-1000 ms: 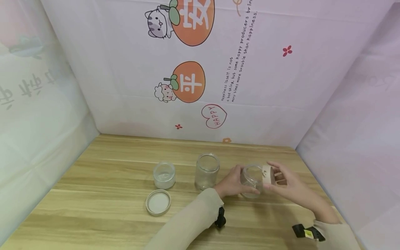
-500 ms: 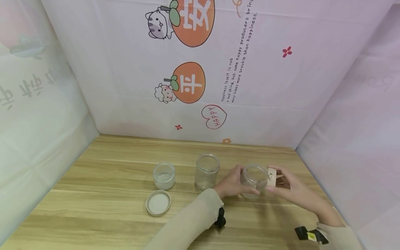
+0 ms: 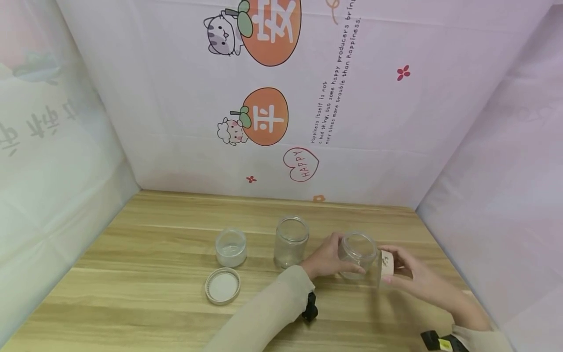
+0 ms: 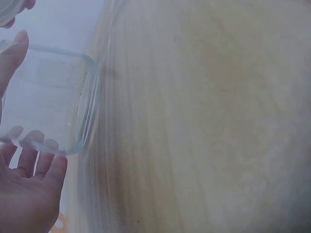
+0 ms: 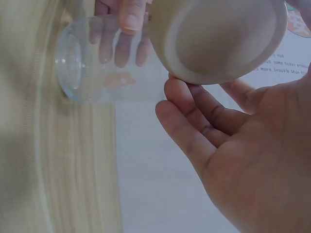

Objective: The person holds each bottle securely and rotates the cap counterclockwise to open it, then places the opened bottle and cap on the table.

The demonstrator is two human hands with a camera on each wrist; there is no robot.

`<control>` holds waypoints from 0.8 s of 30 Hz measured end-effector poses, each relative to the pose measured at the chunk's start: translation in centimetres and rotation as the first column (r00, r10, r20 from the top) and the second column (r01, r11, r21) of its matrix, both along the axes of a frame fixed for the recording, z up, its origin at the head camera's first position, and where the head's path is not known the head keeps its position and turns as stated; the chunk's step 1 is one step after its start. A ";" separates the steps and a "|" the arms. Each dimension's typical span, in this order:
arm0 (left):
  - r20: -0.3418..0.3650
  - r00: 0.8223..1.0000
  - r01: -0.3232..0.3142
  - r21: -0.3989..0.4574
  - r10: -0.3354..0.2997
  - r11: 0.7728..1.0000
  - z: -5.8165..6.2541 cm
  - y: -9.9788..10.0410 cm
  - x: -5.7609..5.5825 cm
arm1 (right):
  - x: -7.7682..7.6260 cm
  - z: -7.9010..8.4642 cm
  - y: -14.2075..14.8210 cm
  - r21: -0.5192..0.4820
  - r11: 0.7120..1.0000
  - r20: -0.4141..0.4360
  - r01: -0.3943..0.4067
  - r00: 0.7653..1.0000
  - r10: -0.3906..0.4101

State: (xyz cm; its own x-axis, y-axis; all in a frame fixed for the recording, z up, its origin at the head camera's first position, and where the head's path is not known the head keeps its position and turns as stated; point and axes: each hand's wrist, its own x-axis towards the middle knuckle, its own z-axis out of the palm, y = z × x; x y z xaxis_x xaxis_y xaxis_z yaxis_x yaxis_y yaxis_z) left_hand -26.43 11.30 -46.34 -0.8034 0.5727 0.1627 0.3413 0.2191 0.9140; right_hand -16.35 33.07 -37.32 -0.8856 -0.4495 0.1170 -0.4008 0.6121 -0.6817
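A clear glass jar [image 3: 359, 252] stands uncapped on the right side of the table. My left hand [image 3: 327, 258] grips it, with the thumb and fingers on opposite sides of the glass [image 4: 53, 102] in the left wrist view. Just right of that jar, my right hand [image 3: 420, 281] holds a beige lid [image 3: 387, 264] by its edge, tipped up on its side and apart from the rim. The right wrist view shows a flat round face of the lid [image 5: 218, 43] in front of the jar [image 5: 80, 87].
Left of my left hand stands a second clear jar [image 3: 291, 244], also uncapped. Farther left is a shorter clear jar [image 3: 231, 252], and in front of it a lid [image 3: 223, 287] lies inside up. White printed cloth [image 3: 184, 161] walls the wooden table [image 3: 132, 293].
The lid in my right hand has moved from the jar's rim to the right and lower, leaving a gap. My left hand and the jar have stayed in place.
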 end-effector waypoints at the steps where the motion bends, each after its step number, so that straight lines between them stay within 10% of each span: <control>1: -0.002 1.000 -0.001 -0.003 0.001 1.000 0.0 0.0 0.0 | 0.1 -0.1 0.0 -0.011 1.000 0.013 -0.015 1.000 0.015; 24: 0.008 1.000 -0.006 0.003 0.006 1.000 0.3 0.0 0.4 | 1.5 -3.7 0.4 0.071 0.995 0.102 -0.074 0.993 0.066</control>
